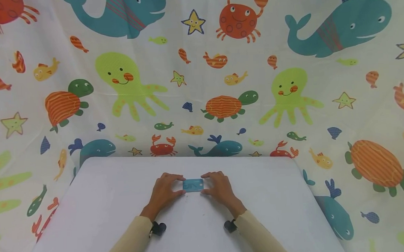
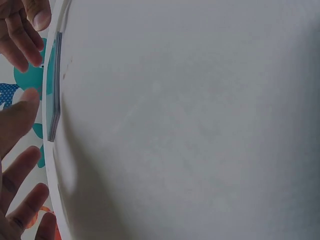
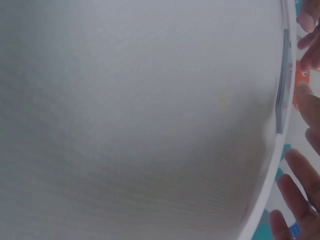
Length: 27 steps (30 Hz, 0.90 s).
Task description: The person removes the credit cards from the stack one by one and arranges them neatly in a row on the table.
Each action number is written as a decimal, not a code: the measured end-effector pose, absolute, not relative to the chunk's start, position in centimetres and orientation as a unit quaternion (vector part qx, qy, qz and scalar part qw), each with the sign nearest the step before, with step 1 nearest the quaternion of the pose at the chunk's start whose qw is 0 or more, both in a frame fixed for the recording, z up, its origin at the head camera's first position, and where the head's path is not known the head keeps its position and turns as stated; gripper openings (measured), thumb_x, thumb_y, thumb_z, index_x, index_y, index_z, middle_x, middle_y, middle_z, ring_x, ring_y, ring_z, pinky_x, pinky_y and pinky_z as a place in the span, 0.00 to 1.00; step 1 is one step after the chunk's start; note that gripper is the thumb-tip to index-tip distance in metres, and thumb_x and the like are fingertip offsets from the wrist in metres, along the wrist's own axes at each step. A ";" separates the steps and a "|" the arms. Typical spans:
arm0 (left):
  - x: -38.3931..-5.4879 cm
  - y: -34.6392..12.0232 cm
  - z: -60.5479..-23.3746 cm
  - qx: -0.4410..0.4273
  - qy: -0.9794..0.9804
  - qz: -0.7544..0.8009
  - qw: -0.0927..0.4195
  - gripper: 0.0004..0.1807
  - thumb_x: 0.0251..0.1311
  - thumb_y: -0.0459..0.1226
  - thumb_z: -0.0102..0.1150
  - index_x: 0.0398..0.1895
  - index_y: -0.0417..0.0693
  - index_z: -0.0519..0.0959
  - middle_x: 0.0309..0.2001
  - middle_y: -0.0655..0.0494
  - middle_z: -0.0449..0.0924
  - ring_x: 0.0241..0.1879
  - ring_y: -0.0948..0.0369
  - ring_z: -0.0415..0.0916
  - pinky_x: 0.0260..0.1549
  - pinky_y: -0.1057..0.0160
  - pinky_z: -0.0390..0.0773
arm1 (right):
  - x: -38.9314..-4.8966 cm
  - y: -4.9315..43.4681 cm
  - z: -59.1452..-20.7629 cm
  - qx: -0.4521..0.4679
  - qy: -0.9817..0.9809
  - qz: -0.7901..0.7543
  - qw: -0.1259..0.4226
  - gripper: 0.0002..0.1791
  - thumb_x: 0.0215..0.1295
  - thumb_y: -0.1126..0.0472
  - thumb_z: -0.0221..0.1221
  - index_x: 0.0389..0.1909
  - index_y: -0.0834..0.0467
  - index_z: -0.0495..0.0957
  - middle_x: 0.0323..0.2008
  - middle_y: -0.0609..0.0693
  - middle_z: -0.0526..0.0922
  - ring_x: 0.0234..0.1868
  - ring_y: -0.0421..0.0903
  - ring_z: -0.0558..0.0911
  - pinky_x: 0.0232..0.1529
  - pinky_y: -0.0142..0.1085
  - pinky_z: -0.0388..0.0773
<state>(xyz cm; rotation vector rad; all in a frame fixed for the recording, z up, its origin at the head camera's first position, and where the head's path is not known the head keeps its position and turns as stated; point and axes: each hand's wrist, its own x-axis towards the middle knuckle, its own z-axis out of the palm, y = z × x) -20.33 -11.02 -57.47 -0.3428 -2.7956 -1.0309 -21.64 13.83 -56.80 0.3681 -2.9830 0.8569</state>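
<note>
A small stack of blue cards (image 1: pixel 193 185) lies flat on the white table; dark lettering shows on the top card. Edge-on in the left wrist view, the stack (image 2: pixel 53 95) shows several thin layers. My left hand (image 1: pixel 165 189) is at its left end, thumb and index finger spread near the corners. At the right end my right hand (image 1: pixel 219 187) mirrors this pose. Both wrist views show the fingers of the left hand (image 2: pixel 20 150) and right hand (image 3: pixel 305 165) spread, with a visible gap between thumb and stack. Contact at the corners is hard to make out.
The white table (image 1: pixel 123 182) has its far edge just beyond the hands. Behind it hangs a curtain (image 1: pixel 187 104) printed with sea animals. A dark wrist strap device (image 1: pixel 158 228) sits on the left wrist, another (image 1: pixel 230 226) on the right.
</note>
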 end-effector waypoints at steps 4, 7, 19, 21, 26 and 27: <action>-20.6 -10.9 -57.5 -0.112 -0.931 -0.341 0.062 0.23 0.53 0.42 0.84 0.54 0.59 0.88 0.57 0.57 0.89 0.60 0.52 0.77 0.62 0.44 0.77 | -21.8 13.7 -56.9 0.117 -0.956 0.271 0.009 0.27 0.58 0.49 0.80 0.59 0.41 0.86 0.62 0.46 0.87 0.62 0.50 0.79 0.68 0.53 0.75; -20.7 -10.8 -57.6 -0.114 -0.933 -0.336 0.062 0.23 0.53 0.42 0.84 0.54 0.58 0.88 0.57 0.57 0.89 0.60 0.52 0.77 0.62 0.44 0.77 | -21.9 13.5 -57.0 0.120 -0.954 0.274 0.013 0.25 0.57 0.51 0.80 0.56 0.44 0.87 0.59 0.47 0.88 0.61 0.51 0.79 0.68 0.54 0.75; -21.0 -10.3 -58.0 -0.112 -0.934 -0.334 0.058 0.23 0.52 0.41 0.84 0.53 0.57 0.89 0.53 0.57 0.90 0.56 0.54 0.76 0.60 0.45 0.78 | -22.3 13.0 -57.3 0.129 -0.952 0.279 0.005 0.23 0.56 0.56 0.80 0.54 0.49 0.88 0.57 0.48 0.90 0.59 0.50 0.79 0.67 0.54 0.75; -21.1 -10.3 -58.0 -0.114 -0.934 -0.335 0.058 0.22 0.52 0.41 0.84 0.53 0.57 0.89 0.52 0.58 0.90 0.56 0.54 0.76 0.60 0.46 0.78 | -22.2 13.0 -57.3 0.133 -0.950 0.283 0.006 0.22 0.57 0.56 0.80 0.54 0.49 0.88 0.56 0.48 0.90 0.58 0.50 0.79 0.67 0.54 0.76; -21.3 -10.4 -58.1 -0.115 -0.935 -0.331 0.057 0.21 0.53 0.41 0.84 0.52 0.58 0.89 0.51 0.59 0.90 0.55 0.55 0.76 0.59 0.48 0.78 | -22.5 13.0 -57.5 0.139 -0.950 0.280 0.011 0.21 0.60 0.55 0.78 0.54 0.49 0.89 0.56 0.46 0.90 0.58 0.49 0.79 0.67 0.52 0.77; -21.3 -10.4 -58.0 -0.115 -0.935 -0.330 0.056 0.21 0.53 0.41 0.84 0.52 0.58 0.89 0.51 0.59 0.90 0.55 0.55 0.76 0.59 0.48 0.78 | -22.5 13.0 -57.5 0.140 -0.951 0.277 0.012 0.20 0.60 0.55 0.78 0.54 0.49 0.89 0.56 0.46 0.90 0.58 0.48 0.79 0.67 0.51 0.77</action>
